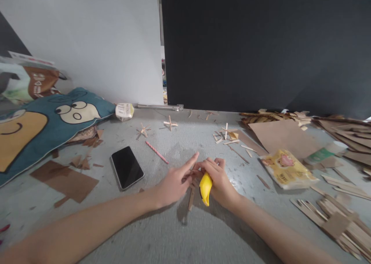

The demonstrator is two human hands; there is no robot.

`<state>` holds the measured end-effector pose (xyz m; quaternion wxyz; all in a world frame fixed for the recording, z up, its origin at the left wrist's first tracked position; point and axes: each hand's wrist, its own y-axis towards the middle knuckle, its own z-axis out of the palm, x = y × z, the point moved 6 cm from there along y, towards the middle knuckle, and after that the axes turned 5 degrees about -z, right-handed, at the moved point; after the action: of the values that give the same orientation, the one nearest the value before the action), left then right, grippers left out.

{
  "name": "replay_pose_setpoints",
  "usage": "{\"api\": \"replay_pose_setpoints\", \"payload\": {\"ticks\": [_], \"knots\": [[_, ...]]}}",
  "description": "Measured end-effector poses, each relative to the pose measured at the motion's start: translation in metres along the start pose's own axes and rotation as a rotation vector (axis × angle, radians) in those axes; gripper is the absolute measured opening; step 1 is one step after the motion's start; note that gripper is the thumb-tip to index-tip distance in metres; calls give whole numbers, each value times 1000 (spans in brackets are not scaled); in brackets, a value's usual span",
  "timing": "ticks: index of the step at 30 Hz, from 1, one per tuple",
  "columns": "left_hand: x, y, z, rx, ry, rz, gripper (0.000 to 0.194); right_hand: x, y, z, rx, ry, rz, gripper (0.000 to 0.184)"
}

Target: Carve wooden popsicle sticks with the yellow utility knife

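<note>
My left hand [174, 184] and my right hand [218, 181] meet over the table in front of me. In my right hand is a yellow curved tool handle [205, 186]; its working end is hidden by the fingers. A flat wooden stick [191, 199] juts out below my left fingers, which are bent around its upper part, with the index finger stretched forward. Just ahead and to the left lies a pink patterned pencil [157, 152]. A black-screened phone [126, 167] rests left of my left hand.
Small crossed-stick pieces [170, 123] stand toward the back. At left are a blue cartoon pillow [78, 113] and brown cardboard [65, 181]. To the right lie a yellow packet [285, 167], a green-white tube [326, 153] and bundled wooden sticks [337, 223]. A dark panel [261, 47] rises behind.
</note>
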<state>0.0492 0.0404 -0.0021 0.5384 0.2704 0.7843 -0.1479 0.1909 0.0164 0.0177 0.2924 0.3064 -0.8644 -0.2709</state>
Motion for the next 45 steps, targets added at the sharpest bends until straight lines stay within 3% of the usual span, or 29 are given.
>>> {"api": "replay_pose_setpoints", "payload": {"ticks": [10, 26, 31, 35, 45], "knots": [[1, -1, -1, -7, 32, -5, 64, 7, 0, -2, -5, 10, 21, 12], [10, 2, 5, 10, -297, -70, 57, 6, 0, 5, 48, 31, -48, 21], [3, -1, 6, 32, -275, -41, 63, 2, 1, 2, 3, 76, -40, 6], [-1, -3, 4, 27, -168, -20, 70, 3, 1, 1, 18, 86, 22, 14], [0, -4, 5, 85, -105, 13, 63, 5, 2, 3, 29, 279, 116, 31]]}}
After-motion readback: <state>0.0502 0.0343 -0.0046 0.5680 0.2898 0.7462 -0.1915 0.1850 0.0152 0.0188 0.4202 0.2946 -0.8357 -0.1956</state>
